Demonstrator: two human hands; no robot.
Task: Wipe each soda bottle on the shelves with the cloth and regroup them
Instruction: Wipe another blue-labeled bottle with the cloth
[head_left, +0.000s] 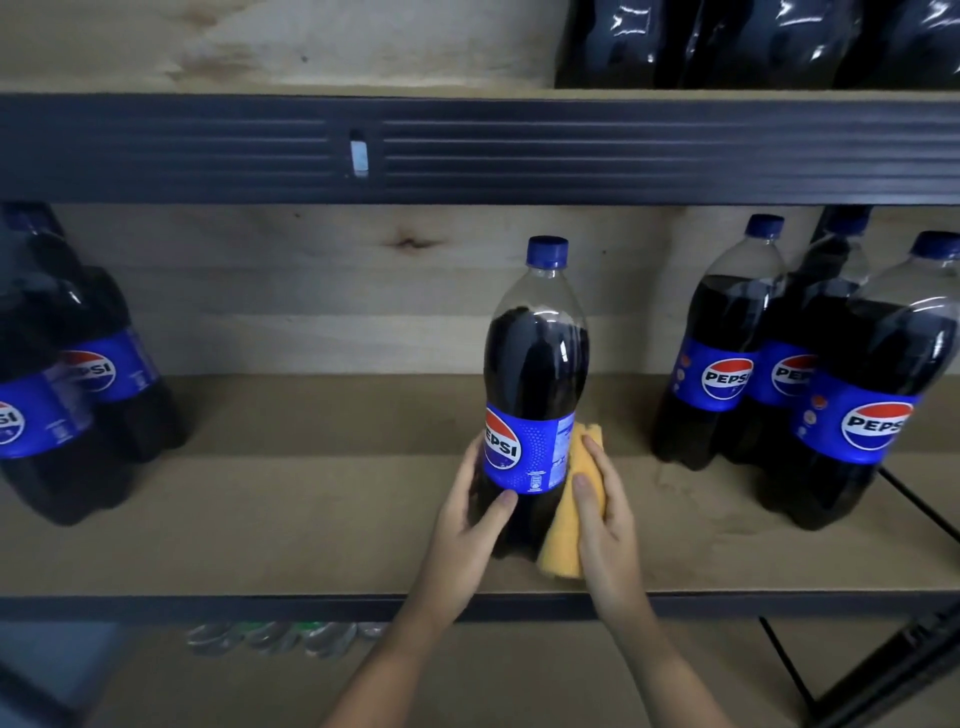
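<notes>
We log a dark metal shelf rack (467, 150) with wooden boards; the middle shelf (311, 519) carries the work. On the right of that shelf stands a group of three cola bottles (810, 364), touching one another, blue labels facing us. On the left stand two more bottles (78, 374), partly cut off by the frame edge. On the top shelf, at the upper right, sit dark bottles in shiny wrap (753, 41). One bottle (535, 374) stands upright alone at the shelf centre, well apart from both groups, blue cap on. Our left hand (472, 514) grips its lower body, thumb curled over the front just below the label. Our right hand (602, 509) presses an orange cloth (569, 519) flat against the bottle's right side, fingers mostly straight, thumb over the cloth's front edge. Below the shelf edge, blurred clear bottle tops (280, 636) show on the lower level.
</notes>
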